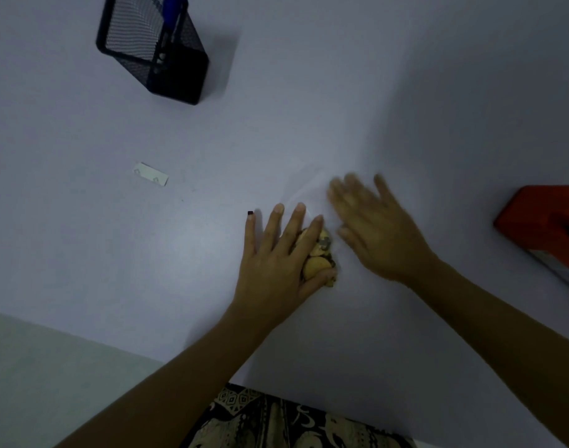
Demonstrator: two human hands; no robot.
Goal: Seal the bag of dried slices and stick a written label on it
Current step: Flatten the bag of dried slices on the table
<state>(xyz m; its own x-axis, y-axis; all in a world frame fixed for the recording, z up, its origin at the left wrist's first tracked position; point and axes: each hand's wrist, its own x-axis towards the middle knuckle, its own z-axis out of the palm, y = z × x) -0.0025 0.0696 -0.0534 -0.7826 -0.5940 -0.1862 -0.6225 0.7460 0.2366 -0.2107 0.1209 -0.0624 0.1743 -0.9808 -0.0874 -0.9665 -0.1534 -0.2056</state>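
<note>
While pinned flat on the pale table [115, 253] under the left hand [276, 263], fingers spread, the clear thin plastic bag [304, 192] of yellow dried slices [320, 253] reads light, limp, slippery, contents likely brittle. Right hand [377, 231]: blurred, fingers open, over film. Suggested hold: empty mouth edge.

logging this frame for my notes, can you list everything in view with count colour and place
mesh pen holder: one, black, far left of the table, lying tipped
pen: one, blue, inside the mesh pen holder
label: one, white, small strip lying left of centre
bag: one, clear plastic, centre, its open end stretching away under the hands
dried slices: a small clump, yellow with dark specks, inside the bag's near end
red device: one, red, right edge, partly out of view
table: one, pale grey-white
patterned cloth: dark and beige, bottom edge
left hand: flat, pressing on the dried slices
right hand: open, blurred, over the bag
</note>
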